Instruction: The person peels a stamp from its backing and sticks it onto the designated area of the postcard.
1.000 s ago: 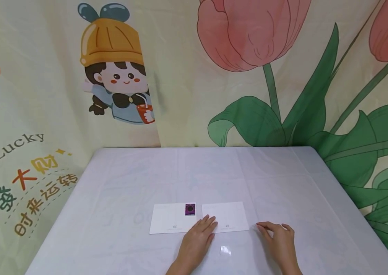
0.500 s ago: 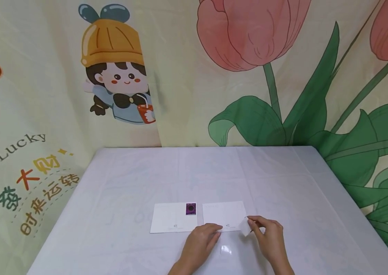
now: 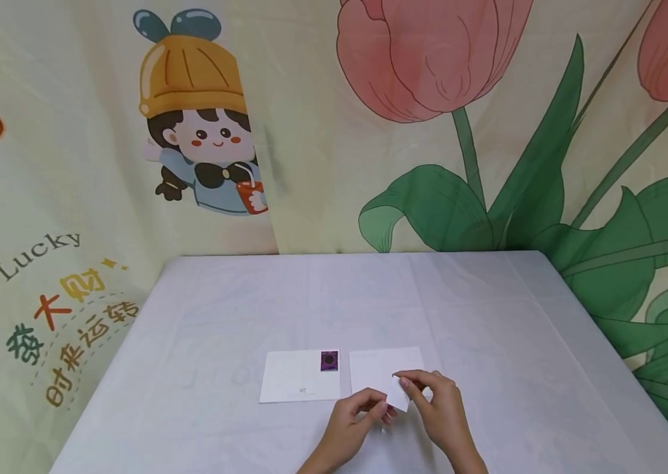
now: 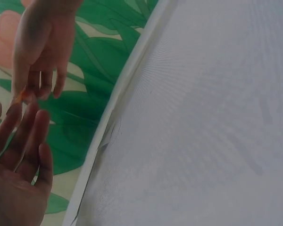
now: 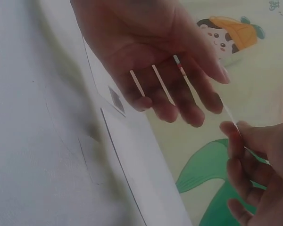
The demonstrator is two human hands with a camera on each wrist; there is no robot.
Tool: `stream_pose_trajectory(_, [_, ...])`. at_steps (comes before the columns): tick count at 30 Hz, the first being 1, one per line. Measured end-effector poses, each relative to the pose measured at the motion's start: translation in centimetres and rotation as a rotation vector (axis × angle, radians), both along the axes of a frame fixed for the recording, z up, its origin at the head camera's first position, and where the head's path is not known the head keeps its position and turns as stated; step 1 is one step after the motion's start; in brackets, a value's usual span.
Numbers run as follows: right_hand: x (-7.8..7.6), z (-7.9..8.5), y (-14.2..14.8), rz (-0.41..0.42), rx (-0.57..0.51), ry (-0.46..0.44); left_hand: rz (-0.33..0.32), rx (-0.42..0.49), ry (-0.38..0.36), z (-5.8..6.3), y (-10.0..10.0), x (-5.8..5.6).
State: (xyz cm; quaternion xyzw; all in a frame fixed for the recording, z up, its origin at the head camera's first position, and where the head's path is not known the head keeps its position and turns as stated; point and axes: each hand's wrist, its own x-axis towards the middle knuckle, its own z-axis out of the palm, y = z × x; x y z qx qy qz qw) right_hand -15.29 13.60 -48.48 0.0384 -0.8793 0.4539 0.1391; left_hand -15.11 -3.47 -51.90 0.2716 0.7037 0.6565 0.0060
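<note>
Two cards laid flat side by side on the bench [image 3: 233,309], long edges towards the near side, a narrow gap between. A purple patch [image 3: 329,361] is carried at the far right corner of the left card [image 3: 292,382] — that one is judged finished. On the right card [image 3: 376,363] none is seen; its far right corner is in sight and bare, its near part covered by the hands. Work there is judged unfinished, perhaps midway, since a small white square [image 3: 397,397] is being handled but has not been laid on the card. Its other face is not shown.

The square is held tilted, off the bench, at the near side of the right card. By the right hand [image 3: 440,409] it is pinched at its far right edge, thumb and forefinger closed on it, most of it left free to the left of the grip. By the left hand [image 3: 350,422] its left edge is met or nearly met — thumb and forefinger parted, the other fingers loosely extended. Whether any hold is taken there cannot be told.
</note>
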Motion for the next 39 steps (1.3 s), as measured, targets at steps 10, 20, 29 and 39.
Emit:
stream_pose_trajectory(10, [-0.1,-0.6,-0.9,0.020,0.028,0.108,0.015,0.007,-0.027,1.6,-0.2,0.6])
stream_pose_trajectory(20, [0.0,-0.5,-1.0,0.018,-0.024,0.158,0.051,0.024,-0.078,1.5,-0.3,0.4])
stream_pose_trajectory(29, [0.1,-0.5,-0.8,0.053,-0.073,0.126,0.056,0.077,-0.060,0.3,-0.4,0.1])
stream_pose_trajectory(39, [-0.4,-2.4,-1.5,0.145,-0.256,-0.088,0.070,0.042,0.059,-1.7,-0.3,-0.5])
